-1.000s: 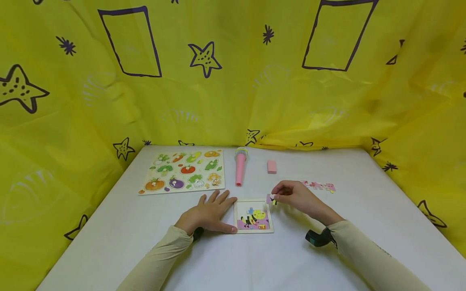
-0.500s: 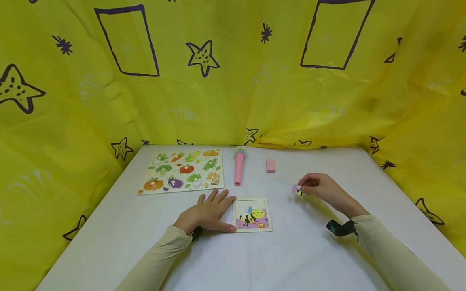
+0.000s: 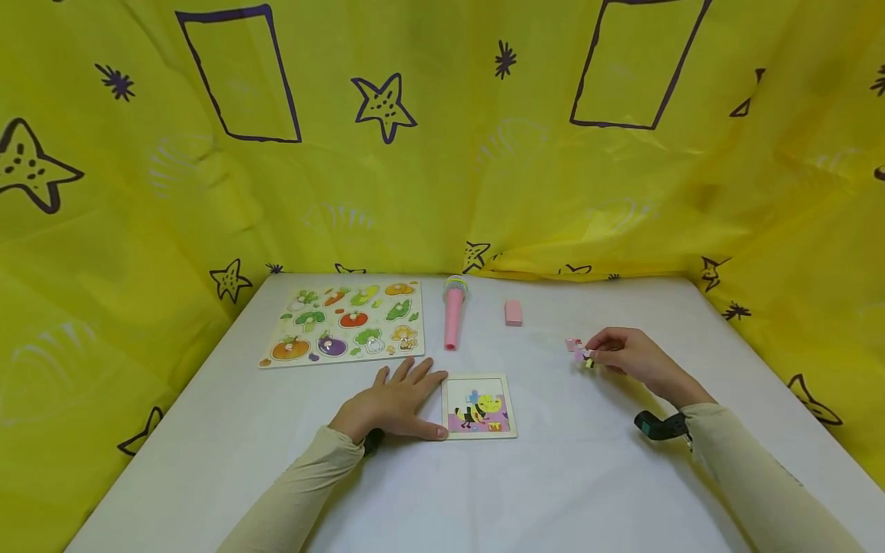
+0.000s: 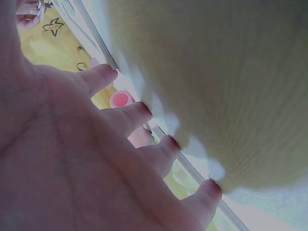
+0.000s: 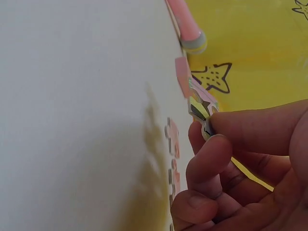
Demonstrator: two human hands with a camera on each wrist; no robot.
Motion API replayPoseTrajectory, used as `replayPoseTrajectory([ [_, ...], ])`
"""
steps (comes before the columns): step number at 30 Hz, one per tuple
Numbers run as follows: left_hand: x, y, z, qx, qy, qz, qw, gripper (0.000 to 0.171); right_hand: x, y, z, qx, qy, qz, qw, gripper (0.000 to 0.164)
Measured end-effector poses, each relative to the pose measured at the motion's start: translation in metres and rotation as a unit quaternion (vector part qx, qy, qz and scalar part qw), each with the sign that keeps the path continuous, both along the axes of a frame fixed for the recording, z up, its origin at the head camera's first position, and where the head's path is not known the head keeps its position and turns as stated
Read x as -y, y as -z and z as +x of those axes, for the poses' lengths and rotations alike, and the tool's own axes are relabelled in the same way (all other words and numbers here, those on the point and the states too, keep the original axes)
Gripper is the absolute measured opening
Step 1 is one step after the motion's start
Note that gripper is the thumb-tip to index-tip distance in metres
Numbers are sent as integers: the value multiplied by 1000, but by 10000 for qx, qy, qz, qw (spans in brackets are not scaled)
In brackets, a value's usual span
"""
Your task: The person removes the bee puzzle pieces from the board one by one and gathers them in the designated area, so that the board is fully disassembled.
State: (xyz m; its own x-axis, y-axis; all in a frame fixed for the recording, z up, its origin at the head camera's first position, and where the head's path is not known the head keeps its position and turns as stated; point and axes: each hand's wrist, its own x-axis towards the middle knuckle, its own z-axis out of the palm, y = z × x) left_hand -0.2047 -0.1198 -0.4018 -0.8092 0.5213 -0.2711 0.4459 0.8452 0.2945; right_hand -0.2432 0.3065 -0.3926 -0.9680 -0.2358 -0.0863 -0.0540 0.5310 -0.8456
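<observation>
"What is that right hand (image 3: 632,361) doing over there?"

"Pinching a thin jigsaw piece, purple with yellow and black (image 5: 199,108), between thumb and fingertips. It's just above the white table (image 3: 539,476), towards the right, close by some flat pink loose pieces (image 5: 174,137). Held by one end like that, I suppose, so most of it stays uncovered."

"And the left hand (image 3: 392,405)?"

"Fingers spread wide, holding nothing up. The thumb is at the near left corner of the square pale wooden frame (image 3: 484,435), the forefinger at the far left one. My guess is that's to stop it sliding."

"Is the picture in it whole?"

"No. The yellow-and-black bee (image 3: 477,418) fills the near part; the far part shows bare white. I'd say those pieces lie on the right because that's the side of the hand that's picking."

"What about the rest?"

"The flat board of painted vegetables (image 3: 330,324) sits far left, then the pink toy microphone (image 3: 452,319) and the small pink block (image 3: 513,313). Put at the far side, probably, to leave working room."
</observation>
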Motion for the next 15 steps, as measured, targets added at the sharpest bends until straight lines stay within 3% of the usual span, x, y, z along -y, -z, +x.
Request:
replayPoseTrajectory([
  [9, 0, 1, 0, 15, 5, 23, 10000, 100, -3, 0, -1, 267, -17, 119, 9996, 22],
  [15, 0, 0, 0, -25, 26, -4, 10000, 99, -3, 2, -1, 216, -114, -33, 9997, 21],
])
